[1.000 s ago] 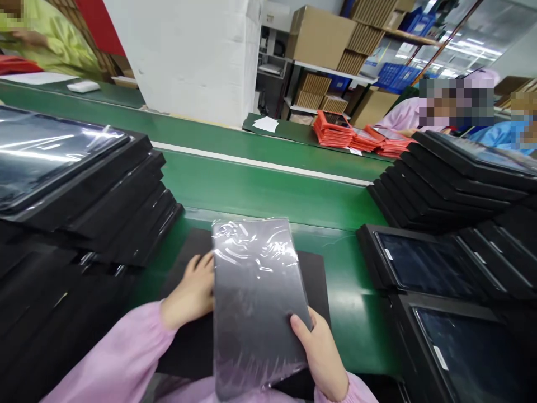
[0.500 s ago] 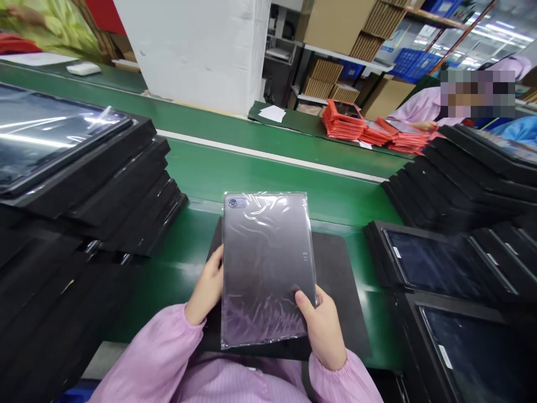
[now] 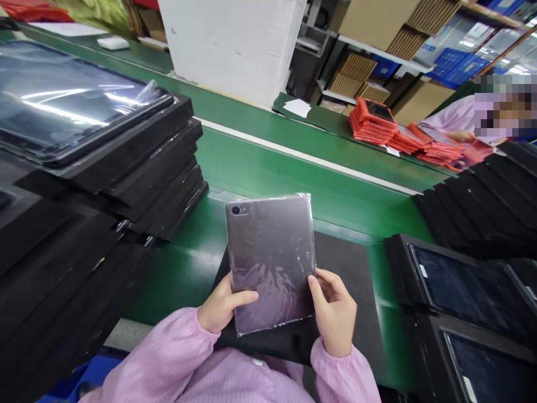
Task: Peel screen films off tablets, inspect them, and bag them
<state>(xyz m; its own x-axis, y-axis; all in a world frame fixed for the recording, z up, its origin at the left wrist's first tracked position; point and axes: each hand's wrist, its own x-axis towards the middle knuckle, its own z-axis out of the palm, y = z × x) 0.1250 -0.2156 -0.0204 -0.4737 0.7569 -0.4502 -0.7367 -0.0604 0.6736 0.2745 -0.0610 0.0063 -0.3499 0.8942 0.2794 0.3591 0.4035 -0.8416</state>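
Observation:
A grey tablet (image 3: 272, 252) in a clear plastic sleeve is held up between my two hands, its back and corner camera facing me. My left hand (image 3: 226, 305) grips the lower left edge, with the thumb laid across the tablet's back. At the right edge, my right hand (image 3: 335, 308) pinches the sleeved tablet between thumb and fingers. Beneath the tablet lies a flat black mat (image 3: 348, 291) on the green bench.
Black foam trays (image 3: 163, 145) are stacked high on my left, a film-covered tablet (image 3: 75, 101) on top. More trays holding tablets (image 3: 465, 280) stand on the right. Across the green bench (image 3: 268, 173), a co-worker's hand (image 3: 461, 136) is by orange sleeve stacks (image 3: 371, 126).
My left thumb has come onto the tablet's back. My right hand has shifted up along the right edge. The tablet is tilted slightly differently, and the view has turned left.

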